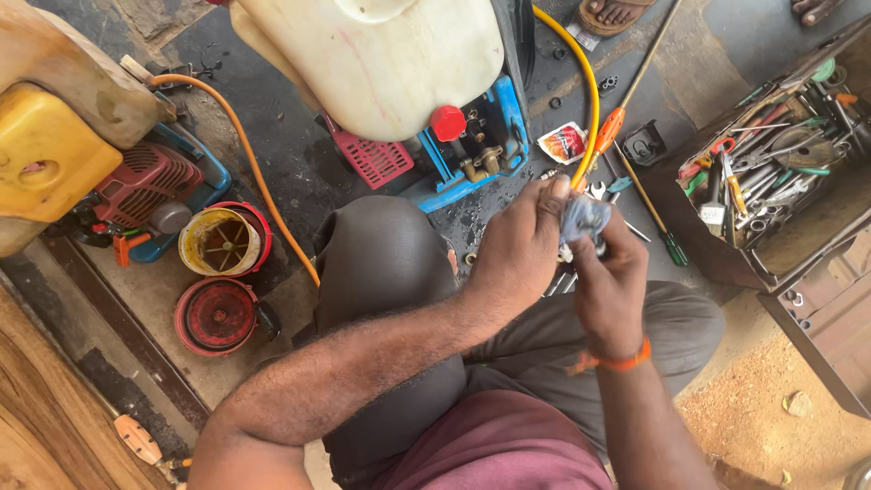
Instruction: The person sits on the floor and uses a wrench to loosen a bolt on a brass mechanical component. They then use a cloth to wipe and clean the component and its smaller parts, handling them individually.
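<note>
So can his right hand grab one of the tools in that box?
Probably, but not right away. The toolbox sits open on that side with nothing in between. The right hand is busy, though: with the left hand it holds a small crumpled cloth, so it would need to let go first.

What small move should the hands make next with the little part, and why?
Probably keep rubbing it: the left hand and right hand pinch a small metal part wrapped in a bluish cloth, above the knees, so wiping seems unfinished.
</note>
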